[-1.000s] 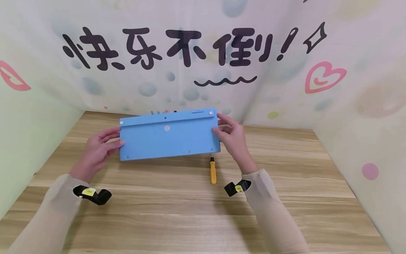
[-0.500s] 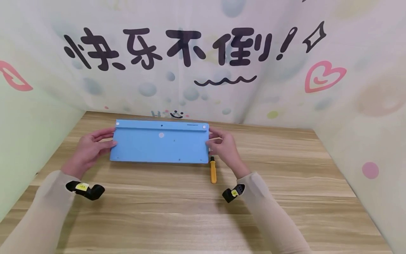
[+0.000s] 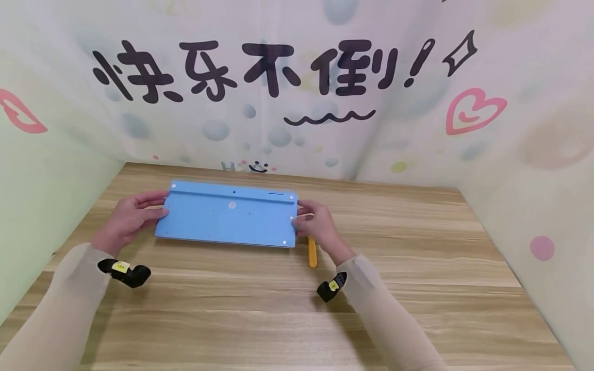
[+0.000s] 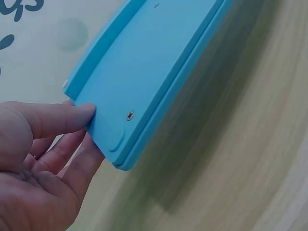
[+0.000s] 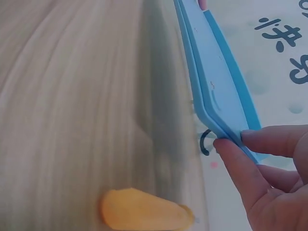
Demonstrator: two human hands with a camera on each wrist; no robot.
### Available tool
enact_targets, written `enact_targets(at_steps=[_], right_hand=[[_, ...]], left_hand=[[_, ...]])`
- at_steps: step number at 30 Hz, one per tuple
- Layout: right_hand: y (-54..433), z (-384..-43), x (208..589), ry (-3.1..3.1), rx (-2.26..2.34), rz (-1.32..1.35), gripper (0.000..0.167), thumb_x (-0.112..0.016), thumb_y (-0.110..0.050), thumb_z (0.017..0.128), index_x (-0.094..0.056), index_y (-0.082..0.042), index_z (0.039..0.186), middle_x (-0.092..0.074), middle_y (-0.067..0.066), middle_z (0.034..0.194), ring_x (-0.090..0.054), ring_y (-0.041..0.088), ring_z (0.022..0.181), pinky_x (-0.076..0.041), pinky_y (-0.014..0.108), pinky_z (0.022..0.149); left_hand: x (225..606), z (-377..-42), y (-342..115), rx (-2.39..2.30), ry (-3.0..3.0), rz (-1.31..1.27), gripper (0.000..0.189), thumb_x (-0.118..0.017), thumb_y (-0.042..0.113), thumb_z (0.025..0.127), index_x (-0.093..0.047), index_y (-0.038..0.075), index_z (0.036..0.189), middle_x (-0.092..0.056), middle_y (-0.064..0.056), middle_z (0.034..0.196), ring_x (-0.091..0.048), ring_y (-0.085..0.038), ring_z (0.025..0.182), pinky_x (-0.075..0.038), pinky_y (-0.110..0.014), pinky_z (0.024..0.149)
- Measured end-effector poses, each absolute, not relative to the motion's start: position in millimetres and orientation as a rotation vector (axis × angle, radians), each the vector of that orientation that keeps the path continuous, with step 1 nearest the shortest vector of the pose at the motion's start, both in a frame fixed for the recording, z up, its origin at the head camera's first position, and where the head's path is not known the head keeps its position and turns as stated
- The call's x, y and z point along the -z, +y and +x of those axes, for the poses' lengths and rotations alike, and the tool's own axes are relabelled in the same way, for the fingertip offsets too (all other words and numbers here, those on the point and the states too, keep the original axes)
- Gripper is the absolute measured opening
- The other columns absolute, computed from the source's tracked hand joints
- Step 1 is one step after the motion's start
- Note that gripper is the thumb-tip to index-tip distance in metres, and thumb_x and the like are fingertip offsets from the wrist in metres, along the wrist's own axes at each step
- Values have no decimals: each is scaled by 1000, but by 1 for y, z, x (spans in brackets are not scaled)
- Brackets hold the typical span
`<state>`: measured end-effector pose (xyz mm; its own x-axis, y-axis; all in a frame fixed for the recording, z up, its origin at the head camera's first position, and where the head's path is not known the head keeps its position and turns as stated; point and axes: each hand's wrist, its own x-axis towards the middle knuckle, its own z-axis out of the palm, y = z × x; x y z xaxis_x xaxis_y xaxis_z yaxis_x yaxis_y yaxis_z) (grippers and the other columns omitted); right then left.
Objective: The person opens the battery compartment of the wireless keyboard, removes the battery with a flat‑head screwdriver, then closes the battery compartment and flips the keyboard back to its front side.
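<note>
A flat blue keyboard is held above the table, its underside turned up toward the head camera. That side has a raised bar along the far edge, small screws and round pale pads. My left hand pinches its left end; in the left wrist view the thumb lies on the underside near a screw, fingers behind. At the other end my right hand grips the short edge between thumb and fingers. Just below that hand lies a screwdriver, its yellow handle showing; the rest is hidden in the head view.
The wood-grain table meets a printed cloth backdrop close behind the keyboard. Cloth walls also stand at the left and right. Each wrist carries a black camera mount over a light sleeve.
The keyboard has come down and toward the left, and its right end now sits lower and nearer. Both hands moved with it, keeping hold. The right hand now covers part of the screwdriver.
</note>
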<state>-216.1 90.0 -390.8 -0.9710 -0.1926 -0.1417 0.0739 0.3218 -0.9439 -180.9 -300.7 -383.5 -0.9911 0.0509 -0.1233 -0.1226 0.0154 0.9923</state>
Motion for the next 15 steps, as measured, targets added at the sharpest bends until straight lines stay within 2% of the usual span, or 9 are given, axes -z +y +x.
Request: enact_targets(at_steps=[4, 8, 10, 12, 15], right_hand=[[87, -216, 396, 2343, 1676, -97, 56, -65, 6, 80, -46, -2, 133, -55, 15, 108, -61, 25, 92, -54, 36, 68], [84, -216, 401, 2338, 1636, -92, 58, -65, 7, 80, -45, -1, 133, -55, 15, 107, -60, 24, 89, -54, 34, 67], [83, -215, 403, 2337, 1618, -108, 58, -65, 7, 80, -44, 0, 133, -55, 15, 107, -60, 24, 88, -54, 34, 67], [82, -215, 404, 2341, 1599, -124, 58, -65, 8, 79, -43, 1, 133, -54, 16, 107, -59, 24, 89, -54, 33, 67], [80, -214, 406, 2344, 1578, -123, 59, -65, 8, 79, -43, 2, 134, -54, 17, 108, -59, 25, 91, -54, 32, 67]], left_hand=[[391, -183, -305, -1976, 2234, -93, 35, -66, 6, 84, -59, 23, 113, -55, 18, 95, -57, 5, 83, -49, -16, 71], [396, -183, -308, -1877, 2272, -128, 45, -66, 10, 84, -50, 12, 127, -55, 22, 94, -56, 5, 85, -48, -15, 73], [397, -183, -308, -1846, 2279, -142, 54, -65, 10, 85, -43, 5, 134, -54, 20, 96, -56, 5, 86, -48, -16, 74], [398, -183, -307, -1789, 2309, -149, 59, -64, 12, 86, -37, 1, 138, -54, 10, 107, -54, 7, 85, -48, -15, 75], [399, -184, -306, -1683, 2371, -153, 64, -62, 14, 88, -29, -4, 140, -46, -13, 126, -50, 10, 84, -47, -15, 76]])
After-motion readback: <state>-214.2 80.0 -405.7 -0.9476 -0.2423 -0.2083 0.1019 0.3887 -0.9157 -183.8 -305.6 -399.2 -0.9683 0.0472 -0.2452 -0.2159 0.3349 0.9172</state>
